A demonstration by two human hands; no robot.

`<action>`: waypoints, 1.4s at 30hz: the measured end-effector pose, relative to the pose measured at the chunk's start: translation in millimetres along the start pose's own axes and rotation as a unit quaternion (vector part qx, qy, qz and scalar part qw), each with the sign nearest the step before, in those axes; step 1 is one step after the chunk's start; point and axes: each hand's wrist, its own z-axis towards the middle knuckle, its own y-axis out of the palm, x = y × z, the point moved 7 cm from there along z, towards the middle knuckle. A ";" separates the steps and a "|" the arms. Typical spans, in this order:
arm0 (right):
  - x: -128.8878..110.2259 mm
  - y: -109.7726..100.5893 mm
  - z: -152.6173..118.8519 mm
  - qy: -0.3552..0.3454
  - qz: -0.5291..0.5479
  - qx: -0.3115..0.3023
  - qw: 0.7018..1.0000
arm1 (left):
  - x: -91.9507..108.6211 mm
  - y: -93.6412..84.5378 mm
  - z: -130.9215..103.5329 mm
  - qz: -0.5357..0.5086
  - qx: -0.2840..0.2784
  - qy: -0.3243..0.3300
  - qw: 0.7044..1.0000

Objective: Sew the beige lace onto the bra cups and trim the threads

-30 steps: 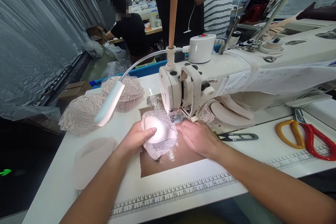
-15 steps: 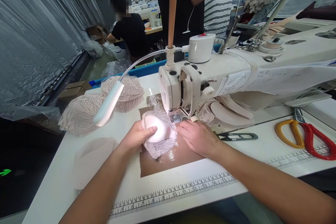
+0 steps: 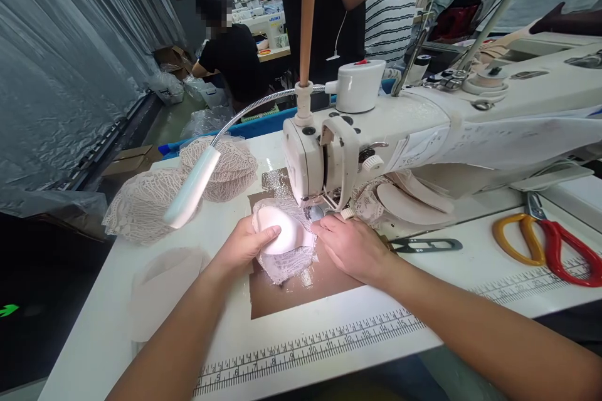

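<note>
My left hand (image 3: pixel 241 243) grips a pale moulded bra cup (image 3: pixel 288 239) at its left side, the thumb lying on top. Patterned lace (image 3: pixel 282 270) spreads out from under and around the cup. At the lace's right edge, beside the presser foot (image 3: pixel 308 212), the fingers of my right hand (image 3: pixel 355 249) are bent and pinch the edge; their tips are partly hidden. Cup and lace lie on a brown sheet (image 3: pixel 268 304) under the head of a white sewing machine (image 3: pixel 303 163).
Lace pieces (image 3: pixel 141 207) are stacked at left, near a lamp (image 3: pixel 192 191) and a sheer piece (image 3: pixel 164 288). More cups (image 3: pixel 404 200) lie behind my right hand. Thread snips (image 3: pixel 430 244) and scissors (image 3: pixel 545 238) rest at right. A printed ruler (image 3: pixel 305 354) runs along the front. Other people (image 3: pixel 237 62) are beyond.
The cup and lace have shifted very slightly left, along with both hands. Both hands keep the same hold.
</note>
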 end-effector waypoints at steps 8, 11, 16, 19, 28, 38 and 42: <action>3.3 -4.0 -0.7 -0.001 0.043 0.029 0.999 | -2.5 -7.0 3.7 0.012 0.008 0.027 1.000; 2.4 -4.3 -2.4 -0.024 0.072 0.029 0.997 | -2.1 -8.3 3.8 0.017 0.011 0.031 0.999; -1.7 -3.2 -2.8 -0.043 0.080 -0.001 0.996 | -0.9 -8.7 3.2 0.012 0.012 0.036 0.999; -2.3 -2.4 -2.5 -0.041 0.081 -0.005 0.996 | -0.6 -8.5 2.5 0.014 0.012 0.033 0.999; -1.7 1.0 -0.2 -0.036 0.065 0.005 0.997 | 1.6 -9.5 0.0 0.012 0.026 0.048 0.998; -0.8 4.7 2.9 -0.028 0.010 -0.006 1.000 | -4.7 -19.7 -2.9 0.128 0.026 0.018 0.991; 0.3 4.2 2.0 -0.016 0.007 -0.001 1.000 | -3.9 -25.9 -5.5 0.186 0.033 0.002 0.982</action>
